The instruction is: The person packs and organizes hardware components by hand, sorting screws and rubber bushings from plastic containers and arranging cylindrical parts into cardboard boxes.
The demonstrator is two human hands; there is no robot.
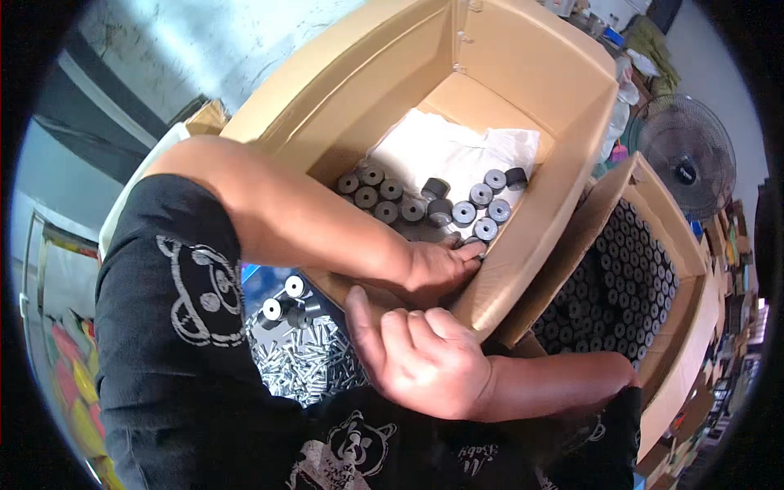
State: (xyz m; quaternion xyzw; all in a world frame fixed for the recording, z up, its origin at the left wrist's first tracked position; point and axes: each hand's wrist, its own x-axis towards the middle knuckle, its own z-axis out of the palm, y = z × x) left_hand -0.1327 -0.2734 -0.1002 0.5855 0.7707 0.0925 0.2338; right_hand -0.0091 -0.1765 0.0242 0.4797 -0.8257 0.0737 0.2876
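My left hand reaches into a large cardboard box, its fingers stretched out beside several short black cylinders with grey faces and centre holes. Whether its fingertips touch one is hard to see. White sheeting lies under the cylinders on the box floor. Closer to me, by the near wall of the box, my right hand has its fingers curled in and its thumb raised; anything inside the curl is hidden. Left of it lies a heap of silvery screws, with a few more cylinders on top.
At the right, a second cardboard box is packed with rows of similar black cylinders. Behind it stands a fan. Colourful bags lie at the far left. The big box's high walls surround my left hand.
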